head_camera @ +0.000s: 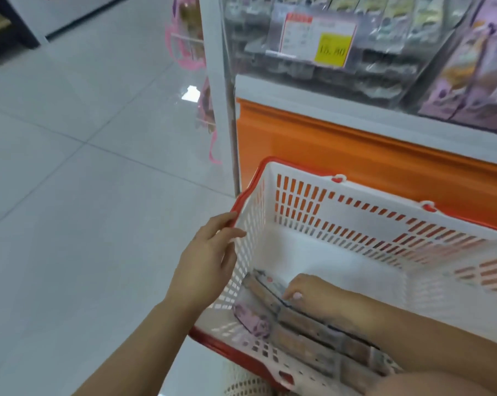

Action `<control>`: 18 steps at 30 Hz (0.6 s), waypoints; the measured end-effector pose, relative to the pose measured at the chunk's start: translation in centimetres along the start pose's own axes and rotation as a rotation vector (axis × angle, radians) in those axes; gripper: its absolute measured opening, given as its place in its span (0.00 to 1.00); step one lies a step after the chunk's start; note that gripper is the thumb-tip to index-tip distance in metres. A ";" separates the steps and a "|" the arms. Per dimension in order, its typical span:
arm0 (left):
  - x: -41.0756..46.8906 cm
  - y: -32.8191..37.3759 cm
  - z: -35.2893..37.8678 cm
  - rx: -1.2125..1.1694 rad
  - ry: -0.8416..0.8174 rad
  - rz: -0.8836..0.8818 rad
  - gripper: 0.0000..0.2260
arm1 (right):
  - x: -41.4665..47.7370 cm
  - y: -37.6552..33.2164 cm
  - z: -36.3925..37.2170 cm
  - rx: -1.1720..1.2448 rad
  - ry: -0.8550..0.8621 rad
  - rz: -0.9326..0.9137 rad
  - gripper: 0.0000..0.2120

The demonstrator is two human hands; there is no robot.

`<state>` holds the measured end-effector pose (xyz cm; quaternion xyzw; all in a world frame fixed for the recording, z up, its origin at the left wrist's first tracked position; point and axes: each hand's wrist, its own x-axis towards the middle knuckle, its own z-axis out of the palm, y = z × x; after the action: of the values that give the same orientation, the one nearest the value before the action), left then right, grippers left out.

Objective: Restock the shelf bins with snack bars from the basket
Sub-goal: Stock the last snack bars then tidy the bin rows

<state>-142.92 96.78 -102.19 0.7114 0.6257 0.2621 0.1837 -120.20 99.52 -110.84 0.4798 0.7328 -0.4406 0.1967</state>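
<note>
My left hand [210,261] lay spread against the left wall of the white basket [356,201], fingertips touching its red rim, steadying it. My right hand [318,295] reached inside, fingers curled down onto the snack bars [298,327] heaped in the basket's near left corner; whether they had closed on one, I cannot tell. I judged this the picking-up step. Next called for a firm grip and a lift to the clear shelf bins [313,67] beyond the far edge.
</note>
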 end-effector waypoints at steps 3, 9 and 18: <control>0.2 0.1 -0.1 0.004 -0.007 -0.008 0.11 | 1.6 0.6 1.8 -0.166 -0.076 0.000 0.16; 0.4 -0.1 0.0 -0.016 -0.011 -0.030 0.10 | 3.5 2.4 2.8 -0.181 0.003 0.027 0.23; 0.4 -0.2 0.2 0.003 -0.003 -0.018 0.10 | 2.1 1.2 -0.9 0.196 0.184 0.010 0.14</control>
<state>-142.87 97.25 -102.42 0.7065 0.6321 0.2585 0.1857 -120.03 101.54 -112.37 0.5386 0.6988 -0.4634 0.0830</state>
